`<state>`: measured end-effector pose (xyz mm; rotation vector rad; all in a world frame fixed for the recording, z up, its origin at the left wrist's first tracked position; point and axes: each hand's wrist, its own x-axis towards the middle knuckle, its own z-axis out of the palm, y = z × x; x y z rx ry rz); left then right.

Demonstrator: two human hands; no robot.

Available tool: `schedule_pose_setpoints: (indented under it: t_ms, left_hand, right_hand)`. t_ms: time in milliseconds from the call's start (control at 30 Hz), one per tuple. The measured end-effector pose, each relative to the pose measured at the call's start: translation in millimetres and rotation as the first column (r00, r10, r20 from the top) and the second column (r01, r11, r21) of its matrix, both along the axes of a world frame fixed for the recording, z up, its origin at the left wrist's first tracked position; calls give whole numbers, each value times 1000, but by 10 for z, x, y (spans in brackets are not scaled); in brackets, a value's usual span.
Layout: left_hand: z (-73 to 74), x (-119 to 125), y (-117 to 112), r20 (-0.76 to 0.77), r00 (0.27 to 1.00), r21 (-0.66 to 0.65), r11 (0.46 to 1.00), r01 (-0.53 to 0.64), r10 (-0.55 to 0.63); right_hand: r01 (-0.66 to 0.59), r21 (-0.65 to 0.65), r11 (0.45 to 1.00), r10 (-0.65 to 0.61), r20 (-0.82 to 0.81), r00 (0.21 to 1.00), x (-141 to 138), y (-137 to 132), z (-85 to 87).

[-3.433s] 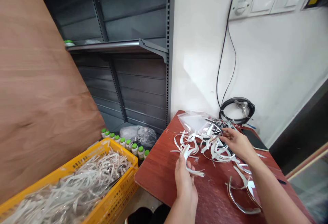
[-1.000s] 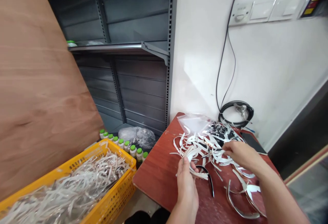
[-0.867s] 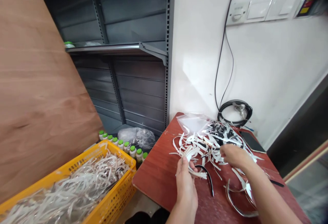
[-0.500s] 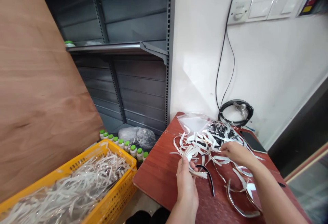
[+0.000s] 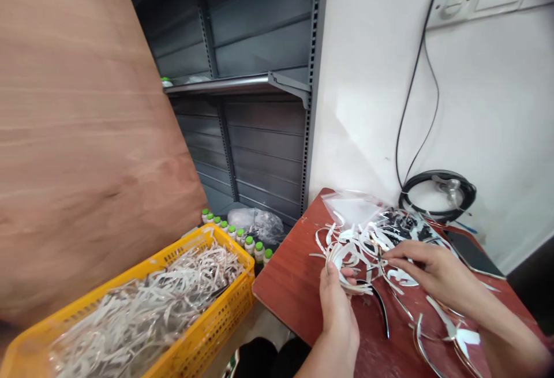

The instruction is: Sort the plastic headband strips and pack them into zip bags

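My left hand (image 5: 337, 309) is closed round a bundle of curved white strips (image 5: 344, 259) held over the red-brown table (image 5: 289, 285). My right hand (image 5: 433, 268) reaches into the loose pile of white strips (image 5: 367, 239) on the table, its fingers pinched on a strip there. A black curved strip (image 5: 381, 311) lies between my two hands. More curved strips (image 5: 450, 332) lie near my right forearm.
A yellow crate (image 5: 208, 332) full of white strips stands at the lower left. Green-capped bottles (image 5: 234, 234) and a plastic bag (image 5: 255, 225) sit on the floor by grey shelving (image 5: 242, 83). A wooden board (image 5: 78, 135) leans at left. A coiled black cable (image 5: 437, 193) and phone (image 5: 471, 251) lie by the wall.
The view has swung left, so the table sits further right in frame. My right hand has shifted slightly within the pile; my left hand keeps its bundle.
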<state>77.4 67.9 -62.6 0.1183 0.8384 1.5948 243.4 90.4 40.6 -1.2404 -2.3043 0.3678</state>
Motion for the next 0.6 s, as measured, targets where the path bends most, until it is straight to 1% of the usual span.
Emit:
schedule_pose_setpoints:
  t_ms: [100, 200, 333, 467, 600]
  left_hand:
    - [-13, 3, -4, 33, 999, 36, 999, 22, -24]
    - [-9, 0, -7, 66, 997, 87, 996, 31, -37]
    - [22, -8, -14, 75, 996, 142, 989, 31, -42]
    - [36, -16, -28, 44, 998, 123, 991, 48, -54]
    - [18, -17, -38, 15, 999, 114, 992, 48, -50]
  right_hand:
    - [-122, 34, 992, 120, 63, 991, -202, -64, -34]
    - [-209, 6, 978, 206, 128, 970, -348, -95, -87]
    - [-220, -24, 975, 221, 187, 957, -458, -127, -147]
    - [-221, -35, 975, 223, 200, 954, -522, -160, -188]
    - [-203, -64, 977, 212, 206, 955, -575, -184, -209]
